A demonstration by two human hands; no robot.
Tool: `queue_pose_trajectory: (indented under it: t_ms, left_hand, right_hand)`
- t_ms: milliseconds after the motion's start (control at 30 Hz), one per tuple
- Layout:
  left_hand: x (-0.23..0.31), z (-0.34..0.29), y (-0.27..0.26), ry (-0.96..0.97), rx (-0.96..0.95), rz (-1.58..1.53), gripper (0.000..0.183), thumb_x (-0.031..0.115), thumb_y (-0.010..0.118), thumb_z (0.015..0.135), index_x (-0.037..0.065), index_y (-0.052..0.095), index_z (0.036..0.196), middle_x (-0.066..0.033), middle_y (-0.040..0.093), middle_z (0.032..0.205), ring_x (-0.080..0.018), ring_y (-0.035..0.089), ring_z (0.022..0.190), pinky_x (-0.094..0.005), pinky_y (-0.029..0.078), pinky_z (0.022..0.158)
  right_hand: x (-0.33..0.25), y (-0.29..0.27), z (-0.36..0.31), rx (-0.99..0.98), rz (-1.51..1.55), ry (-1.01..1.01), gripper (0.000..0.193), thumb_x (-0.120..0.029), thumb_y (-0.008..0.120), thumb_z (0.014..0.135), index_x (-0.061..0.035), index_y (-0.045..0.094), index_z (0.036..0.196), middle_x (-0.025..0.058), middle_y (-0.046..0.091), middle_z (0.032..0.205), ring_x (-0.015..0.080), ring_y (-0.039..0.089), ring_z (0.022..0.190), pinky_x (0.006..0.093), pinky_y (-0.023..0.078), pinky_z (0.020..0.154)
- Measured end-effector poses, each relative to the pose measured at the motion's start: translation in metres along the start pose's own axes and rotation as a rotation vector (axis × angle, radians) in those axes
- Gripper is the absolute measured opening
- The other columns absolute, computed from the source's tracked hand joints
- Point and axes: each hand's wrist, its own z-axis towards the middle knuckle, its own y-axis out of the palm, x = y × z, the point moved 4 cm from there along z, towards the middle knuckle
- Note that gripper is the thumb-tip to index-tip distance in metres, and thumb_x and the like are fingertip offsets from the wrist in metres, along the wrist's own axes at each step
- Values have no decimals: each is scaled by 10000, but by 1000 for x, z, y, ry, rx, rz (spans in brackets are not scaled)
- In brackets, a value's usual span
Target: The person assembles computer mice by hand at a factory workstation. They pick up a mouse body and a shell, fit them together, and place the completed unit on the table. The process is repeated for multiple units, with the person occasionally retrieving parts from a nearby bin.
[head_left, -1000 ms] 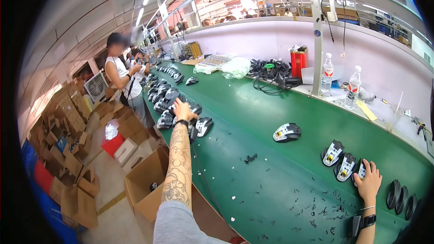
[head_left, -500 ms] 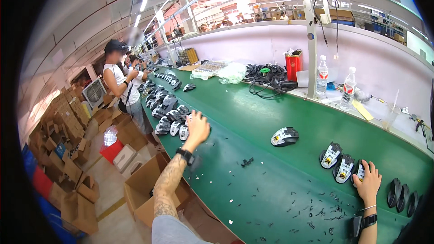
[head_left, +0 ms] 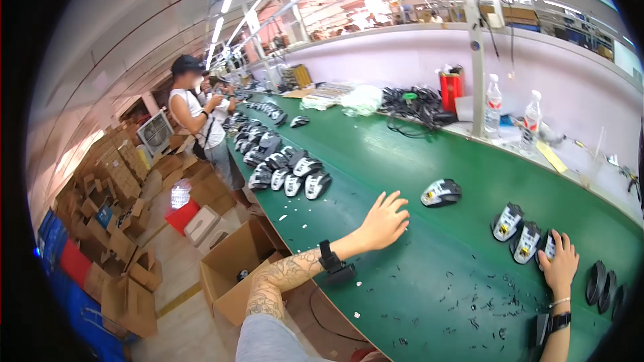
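Note:
My left hand [head_left: 384,221] hovers over the green work surface [head_left: 376,161] with its fingers spread and nothing in it. The closest thing to it is a single grey-and-black computer mouse [head_left: 441,193], just beyond its fingertips. On the right, two opened mice with pale insides [head_left: 526,242] lie side by side. Beside them my right hand [head_left: 560,265] is curled over a third opened mouse [head_left: 549,246], its thumb and fingers around it, partly hiding it. Black curved shells [head_left: 596,283] stand in a row to the right of that hand.
Many assembled mice [head_left: 292,185] crowd the left edge of the surface. Small black pieces [head_left: 473,305] are scattered in front of me. Bottles [head_left: 492,104], a red tin [head_left: 451,89] and black cables [head_left: 412,104] line the back. A carton [head_left: 231,268] stands below left; a person [head_left: 201,117] stands farther along.
My left hand has left the cluster of mice, uncovering those at its near end, and moved right toward the single mouse. My right hand stays at the third opened mouse. The view has shifted slightly.

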Motion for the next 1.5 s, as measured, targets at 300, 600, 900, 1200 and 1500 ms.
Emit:
queue_pose_trajectory:
  t_ms: [300, 600, 900, 1200, 1500]
  left_hand:
    - [18, 74, 40, 53, -145, -228, 705, 390, 661, 812, 126, 340, 1381, -215, 329, 1394, -430, 257, 1326, -492, 274, 1079]
    - [5, 139, 83, -190, -223, -207, 483, 384, 653, 813, 189, 552, 1243, -200, 449, 1244, -371, 490, 1123, -462, 457, 911]
    - [69, 177, 90, -56, -19, -220, 653, 630, 453, 847, 169, 500, 1307, -226, 332, 1407, -448, 254, 1318, -672, 180, 1016]
    - [39, 150, 90, -233, -236, -194, 701, 721, 430, 794, 304, 427, 1358, -226, 342, 1408, -496, 190, 1336, -765, 96, 969]
    - [-34, 103, 75, -292, -316, -181, 714, 721, 428, 799, 295, 402, 1372, -211, 274, 1463, -473, 150, 1359, -712, 90, 1017]
  right_hand:
    - [-1, -4, 5, -34, -24, -10, 635, -474, 643, 737, -196, 501, 1290, 137, 496, 1303, 324, 507, 1103, 495, 394, 876]
    - [-1, -9, 5, -34, 0, 26, 624, -463, 648, 743, -185, 511, 1284, 152, 504, 1298, 334, 507, 1106, 514, 380, 894]
    - [-45, 8, 20, -32, 19, -81, 617, -471, 637, 762, -168, 502, 1283, 160, 494, 1299, 339, 495, 1113, 518, 366, 910]
    - [-111, 20, 22, -24, 44, -162, 616, -518, 650, 739, -114, 531, 1188, 150, 508, 1125, 323, 462, 1063, 486, 393, 831]
    - [-179, 41, 36, -62, 113, -221, 625, -554, 619, 755, -89, 531, 1164, 172, 492, 1108, 333, 458, 1067, 521, 378, 831]
